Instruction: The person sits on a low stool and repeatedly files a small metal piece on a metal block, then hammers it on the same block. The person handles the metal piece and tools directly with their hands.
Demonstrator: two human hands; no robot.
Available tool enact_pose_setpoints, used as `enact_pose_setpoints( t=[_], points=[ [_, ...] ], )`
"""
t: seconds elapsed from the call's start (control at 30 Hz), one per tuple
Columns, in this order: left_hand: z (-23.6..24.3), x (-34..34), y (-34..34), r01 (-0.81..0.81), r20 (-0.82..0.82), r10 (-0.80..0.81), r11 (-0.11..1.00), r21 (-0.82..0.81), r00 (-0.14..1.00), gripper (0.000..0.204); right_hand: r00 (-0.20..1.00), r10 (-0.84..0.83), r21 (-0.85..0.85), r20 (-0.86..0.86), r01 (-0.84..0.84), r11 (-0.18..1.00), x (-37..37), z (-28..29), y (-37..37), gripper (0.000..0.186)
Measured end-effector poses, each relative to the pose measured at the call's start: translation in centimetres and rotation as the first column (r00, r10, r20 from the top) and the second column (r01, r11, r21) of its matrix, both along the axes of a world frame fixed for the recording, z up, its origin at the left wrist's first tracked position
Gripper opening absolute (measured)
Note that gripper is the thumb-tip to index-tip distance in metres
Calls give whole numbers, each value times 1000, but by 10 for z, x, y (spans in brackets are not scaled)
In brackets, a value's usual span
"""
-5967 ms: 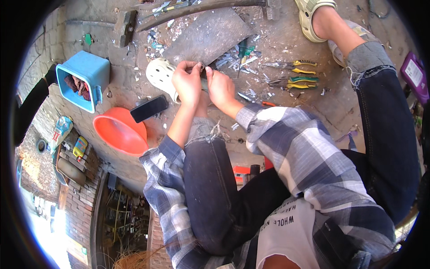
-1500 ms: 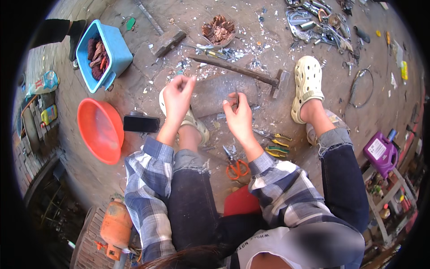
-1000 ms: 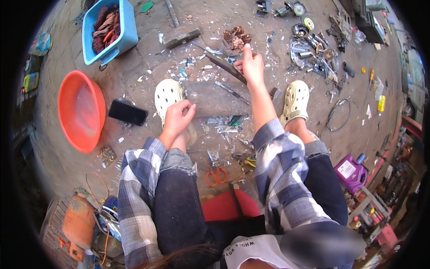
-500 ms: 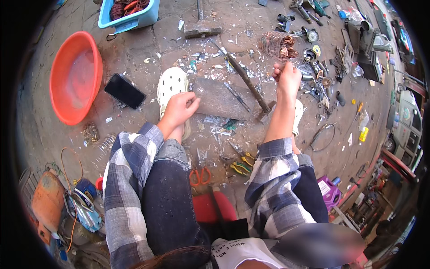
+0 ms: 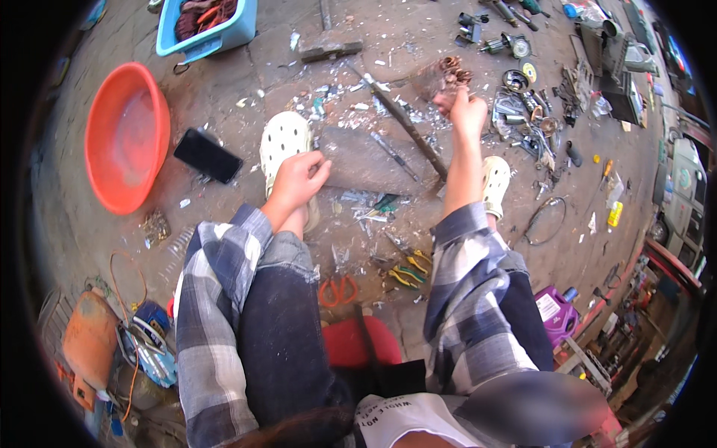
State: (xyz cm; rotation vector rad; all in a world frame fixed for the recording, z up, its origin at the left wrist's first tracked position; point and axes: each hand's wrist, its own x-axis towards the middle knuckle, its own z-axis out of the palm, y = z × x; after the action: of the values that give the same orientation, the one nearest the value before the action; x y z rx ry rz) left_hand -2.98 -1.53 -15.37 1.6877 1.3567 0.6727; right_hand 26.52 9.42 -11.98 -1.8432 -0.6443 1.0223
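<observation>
My right hand [image 5: 468, 112] is closed on a clear plastic container [image 5: 427, 81], which is tilted and blurred. Copper coil pieces [image 5: 452, 69] show at its top. Loosely curled, my left hand [image 5: 297, 178] rests over my lower leg beside a white clog [image 5: 285, 143], its thumb apart from the fingers and nothing visible in it. Between my feet lies a flat metal plate [image 5: 351, 168] with a thin chisel-like rod [image 5: 396, 155] on it. A hammer with a long handle [image 5: 403, 118] leans across the plate's right side; my right forearm partly hides its head.
An orange-red basin [image 5: 127, 138], a black phone [image 5: 208, 154] and a blue tub [image 5: 224, 37] of copper wire lie left. A sledgehammer [image 5: 329, 48] lies ahead. Motor parts [image 5: 515, 46] spread right. Orange-handled scissors [image 5: 339, 291] and pliers [image 5: 407, 276] lie near my seat. Scraps litter the floor.
My right hand has moved slightly up and left with the plastic container, which has tipped over from its earlier position. My left hand stays in place. The view has shifted slightly.
</observation>
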Motion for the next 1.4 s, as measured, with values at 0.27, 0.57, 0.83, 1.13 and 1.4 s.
enact_pose_setpoints(
  t=[0.27, 0.57, 0.83, 1.13, 1.4],
  points=[
    [12, 3, 3, -4, -13, 3, 996, -84, 1000, 18, 999, -1, 22, -38, 2, 1000, -11, -11, -9, 26],
    [13, 0, 3, 13, -27, -14, 999, -46, 1000, 19, 977, -3, 2, -214, 4, 1000, -6, -28, -12, 32],
    [10, 2, 2, 1, 3, 0, 999, -36, 1000, 19, 991, 4, -28, -131, -8, 1000, -3, -20, -13, 35],
    [9, -1, 2, 12, -6, -12, 999, -34, 1000, 18, 226, 333, -256, 915, -313, 915, 13, 22, 9, 29],
    [8, -2, 1, 25, -23, -25, 999, -28, 999, 17, -325, 645, -723, 691, -336, 604, 9, 21, 50, 25]
  ],
)
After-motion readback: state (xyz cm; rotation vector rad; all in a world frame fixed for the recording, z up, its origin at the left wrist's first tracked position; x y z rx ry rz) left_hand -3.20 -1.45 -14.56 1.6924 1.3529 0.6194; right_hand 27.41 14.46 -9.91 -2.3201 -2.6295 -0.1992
